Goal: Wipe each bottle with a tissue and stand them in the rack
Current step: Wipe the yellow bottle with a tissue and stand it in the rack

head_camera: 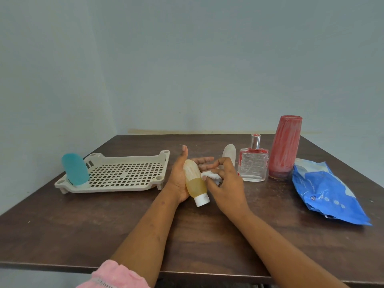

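Observation:
A yellow squeeze bottle [195, 182] with a white cap lies across the palm of my left hand [180, 175], whose fingers and thumb are stretched out flat. My right hand [225, 183] pinches a crumpled white tissue [212, 176] against the bottle's right side. The beige perforated rack [124, 173] sits at the left of the table; a teal bottle [75, 170] stands cap-down in its near left corner. A white bottle [229, 154] stands just behind my right hand. A clear glass perfume bottle [252, 165] and a tall red bottle [284, 147] stand to the right.
A blue tissue pack [326, 191] lies at the right of the dark wooden table [83, 225]. The table's front edge runs close to my forearms. A pale blue wall stands behind the table.

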